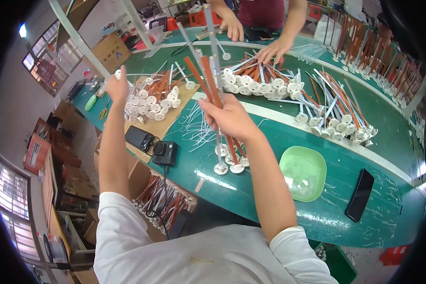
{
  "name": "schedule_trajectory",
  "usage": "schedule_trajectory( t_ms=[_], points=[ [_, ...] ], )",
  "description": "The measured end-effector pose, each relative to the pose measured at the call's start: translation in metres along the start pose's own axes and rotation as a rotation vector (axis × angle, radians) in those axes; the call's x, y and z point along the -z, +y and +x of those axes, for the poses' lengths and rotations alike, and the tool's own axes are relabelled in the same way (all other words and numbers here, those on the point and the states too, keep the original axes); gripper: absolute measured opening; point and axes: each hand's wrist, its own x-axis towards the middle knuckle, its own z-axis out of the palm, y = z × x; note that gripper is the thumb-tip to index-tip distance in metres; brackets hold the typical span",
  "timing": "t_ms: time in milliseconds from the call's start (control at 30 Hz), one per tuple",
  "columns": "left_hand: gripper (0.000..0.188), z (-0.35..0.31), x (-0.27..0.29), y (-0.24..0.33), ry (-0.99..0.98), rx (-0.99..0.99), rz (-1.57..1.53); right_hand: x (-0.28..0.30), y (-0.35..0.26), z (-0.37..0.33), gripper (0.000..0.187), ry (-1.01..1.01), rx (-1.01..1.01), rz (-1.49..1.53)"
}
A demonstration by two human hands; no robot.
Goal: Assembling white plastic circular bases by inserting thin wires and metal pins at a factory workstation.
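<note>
My right hand (229,117) is closed around an upright bundle of long orange and grey strips (210,75). Their round white end discs (236,168) point down, at the green tabletop. Out to the far left, my left hand (117,87) is closed, with a small white disc (118,74) at its fingertips. A thin pale strip runs rightward from there, seemingly part of the same piece. Beside that hand, a heap of strips with white discs (151,102) lies on brown cardboard (175,115). Loose thin white strands (194,125) are spread between the cardboard and my right hand.
A light green tray (302,163) and a black phone (360,195) lie to the right. A black device (164,153) with a cable sits near the front edge. More disc-ended strips (262,85) are piled across the table, where a co-worker's hands (274,49) rest.
</note>
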Motion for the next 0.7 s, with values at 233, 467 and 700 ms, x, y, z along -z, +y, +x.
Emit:
schedule_trajectory(
  t_ms=[233, 467, 700],
  points=[
    [0.052, -0.020, 0.073, 0.015, 0.045, 0.225, -0.602, -0.004, 0.005, 0.003, 0.031, 0.111, 0.040, -0.044],
    [0.039, -0.151, 0.147, 0.103, 0.073, 0.184, -1.294, -0.030, -0.005, 0.001, 0.058, 0.292, 0.114, 0.000],
    [0.044, -0.239, 0.111, 0.126, -0.283, 0.471, -1.655, -0.053, -0.018, -0.009, 0.056, 0.226, 0.203, 0.238]
  ],
)
